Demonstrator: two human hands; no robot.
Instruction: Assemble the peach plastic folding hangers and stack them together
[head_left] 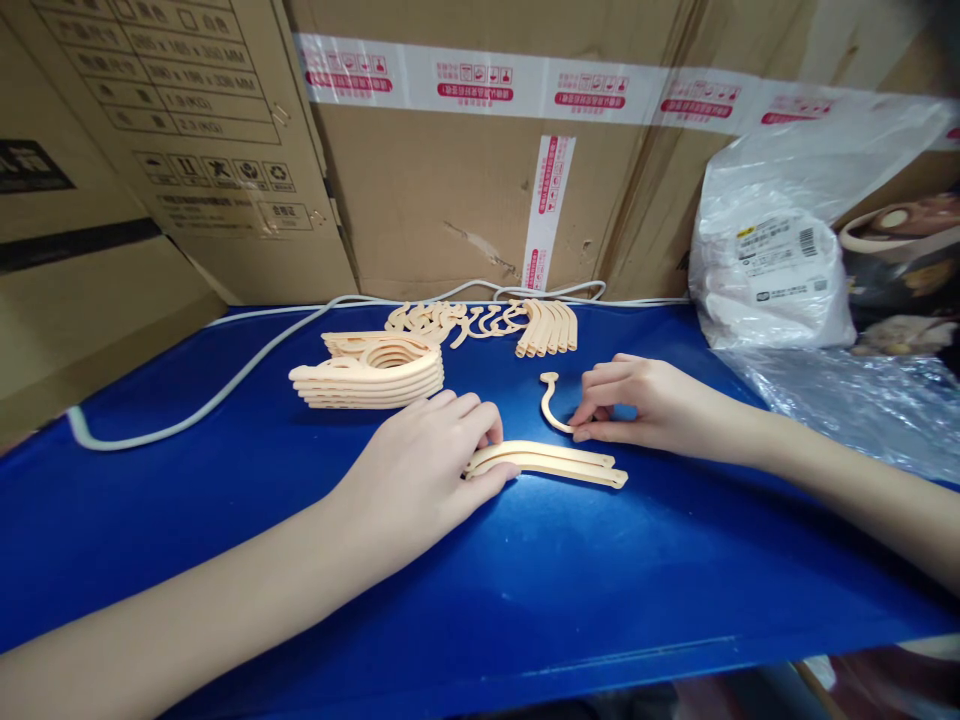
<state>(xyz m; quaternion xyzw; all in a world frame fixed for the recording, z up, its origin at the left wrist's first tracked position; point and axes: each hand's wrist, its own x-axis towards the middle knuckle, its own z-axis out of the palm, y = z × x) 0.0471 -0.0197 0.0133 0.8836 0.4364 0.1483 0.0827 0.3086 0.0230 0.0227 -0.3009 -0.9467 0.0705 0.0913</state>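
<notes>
My left hand [427, 455] rests on the blue table top [525, 590] and pinches the left end of a pale peach curved plastic hanger arm [551, 463] lying flat. My right hand [645, 400] pinches the lower end of a thin peach hook piece [550, 400] that curves up and away from it. Behind my left hand sits a stack of assembled peach hangers [371, 370]. Further back lie a row of loose hook pieces [450, 320] and a bundle of curved arms [547, 327].
Large taped cardboard boxes [465, 170] wall off the back and left. A white cable [225, 385] runs across the table's back left. A white plastic bag [772, 260] and clear plastic sheeting [855, 400] lie at the right.
</notes>
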